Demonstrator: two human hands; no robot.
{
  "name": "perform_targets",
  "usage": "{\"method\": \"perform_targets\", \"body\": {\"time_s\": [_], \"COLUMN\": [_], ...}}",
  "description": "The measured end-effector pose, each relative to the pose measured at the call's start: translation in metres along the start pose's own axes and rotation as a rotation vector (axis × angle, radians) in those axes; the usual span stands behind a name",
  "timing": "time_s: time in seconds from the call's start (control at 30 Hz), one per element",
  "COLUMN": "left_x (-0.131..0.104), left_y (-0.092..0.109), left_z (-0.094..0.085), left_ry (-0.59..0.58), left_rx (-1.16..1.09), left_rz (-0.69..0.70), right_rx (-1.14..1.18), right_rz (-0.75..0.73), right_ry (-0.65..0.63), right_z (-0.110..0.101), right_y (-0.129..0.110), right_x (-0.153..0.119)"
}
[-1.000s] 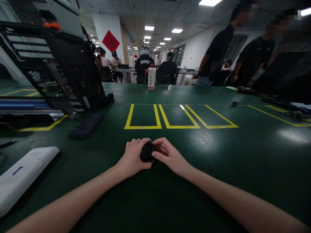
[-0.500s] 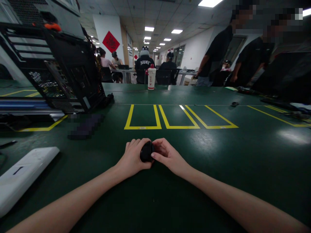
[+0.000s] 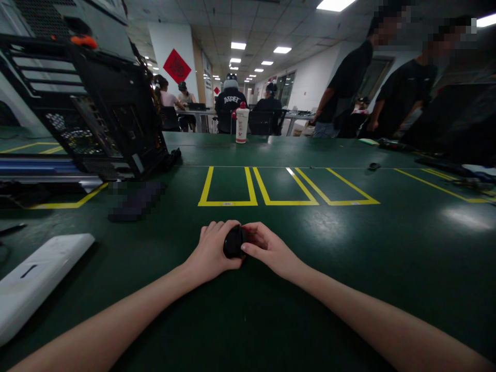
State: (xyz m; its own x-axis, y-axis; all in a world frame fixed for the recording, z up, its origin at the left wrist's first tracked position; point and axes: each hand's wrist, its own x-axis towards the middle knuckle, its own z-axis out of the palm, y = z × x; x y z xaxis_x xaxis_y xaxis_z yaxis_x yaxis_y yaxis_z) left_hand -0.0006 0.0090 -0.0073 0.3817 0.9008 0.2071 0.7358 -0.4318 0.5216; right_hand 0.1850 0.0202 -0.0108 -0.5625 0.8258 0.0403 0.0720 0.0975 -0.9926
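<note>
Close in front of me, a small rounded black object (image 3: 233, 243) with a glossy front sits between my hands; its kind cannot be made out. My left hand (image 3: 212, 249) wraps round it from the left, thumb below and fingers over the top. On the other side, my right hand (image 3: 271, 252) has its thumb and curled fingers closed against the object's right edge. Part of the object is hidden behind the fingers. Both forearms reach in low over the green table (image 3: 248, 310).
Yellow tape outlines (image 3: 228, 203) mark the table beyond my hands. At the left are an open black computer case (image 3: 116, 119), a dark pixelated item (image 3: 135, 201) and a white device (image 3: 42, 279). A white cup (image 3: 242, 124) stands at the back. Two people (image 3: 344, 82) stand at the right.
My right hand has shifted very slightly, its fingertips still at the object's edge. My left hand and the black object stay in place.
</note>
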Motion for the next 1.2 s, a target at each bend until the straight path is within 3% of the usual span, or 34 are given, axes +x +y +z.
{"method": "perform_targets", "body": {"time_s": [0.2, 0.5, 1.2], "left_x": [0.0001, -0.0008, 0.0001], "left_y": [-0.0014, 0.0000, -0.0003], "left_z": [0.0011, -0.0007, 0.0002], "left_ry": [0.015, 0.002, 0.006], "left_rx": [0.020, -0.014, 0.025], "left_rz": [-0.001, -0.001, 0.004], "right_rx": [0.009, -0.008, 0.057], "right_rz": [-0.073, -0.017, -0.056], "right_ry": [-0.035, -0.025, -0.040], "right_z": [-0.0017, -0.0015, -0.0022], "right_y": [0.0035, 0.0014, 0.0020], "right_x": [-0.0005, 0.0002, -0.0009]}}
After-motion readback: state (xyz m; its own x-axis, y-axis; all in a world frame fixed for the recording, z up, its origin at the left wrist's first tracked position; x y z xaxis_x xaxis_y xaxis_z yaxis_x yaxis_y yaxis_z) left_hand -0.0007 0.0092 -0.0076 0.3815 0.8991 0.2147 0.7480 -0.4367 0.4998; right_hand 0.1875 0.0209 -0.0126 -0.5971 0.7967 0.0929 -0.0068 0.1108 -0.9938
